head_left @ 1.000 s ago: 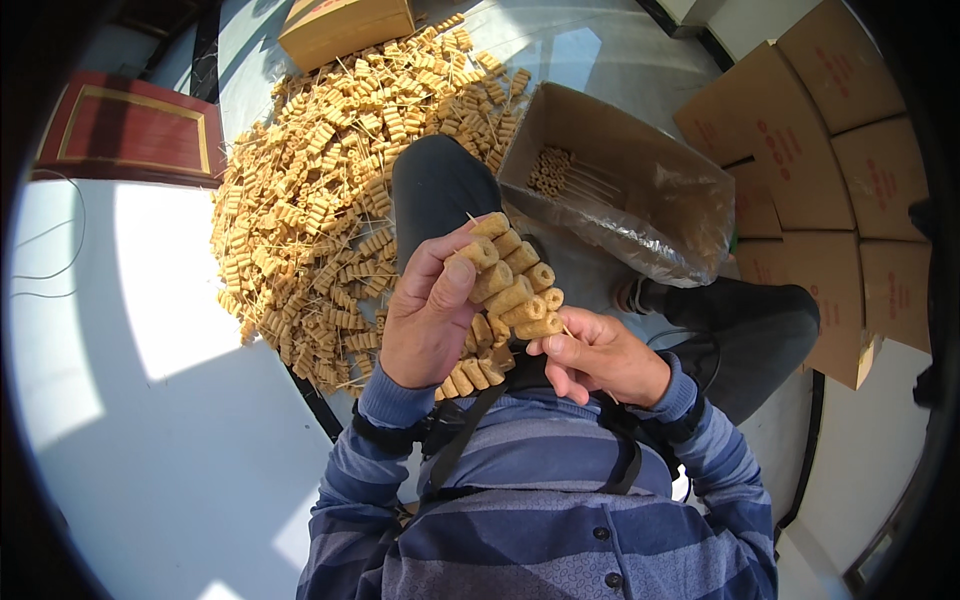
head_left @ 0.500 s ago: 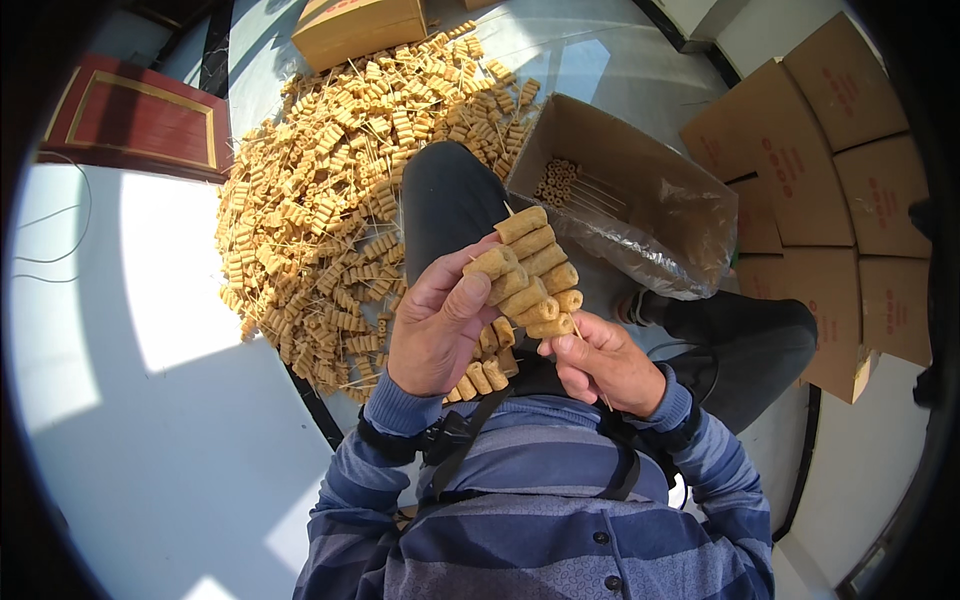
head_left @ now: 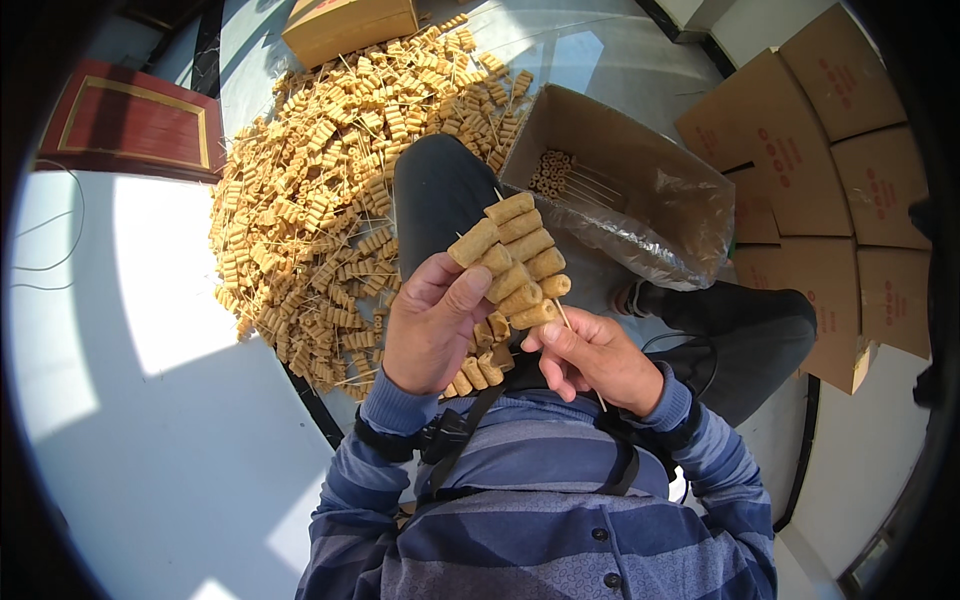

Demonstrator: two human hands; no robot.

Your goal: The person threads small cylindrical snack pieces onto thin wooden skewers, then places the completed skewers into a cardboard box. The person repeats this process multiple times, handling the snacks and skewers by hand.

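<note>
**2 skewers of hollow rolls [head_left: 510,280] were held together near the open carton [head_left: 640,155]**

From where I stood, the pair sat apart from the open carton, toward the wearer's body. The left hand [head_left: 430,330] pinched the rolls, its thumb on the nearer row; the right hand [head_left: 605,365] grasped a bare stick [head_left: 562,313] low down. A big heap of skewers [head_left: 320,200] lay left of the carton, and a small bundle [head_left: 552,172] rested inside its left end. To my eye, good work here meant light pressure, since the rolls looked soft enough to dent, with the stick taking the steadying. Keeping both rows level and the points clear of the palms seemed wise.
</note>
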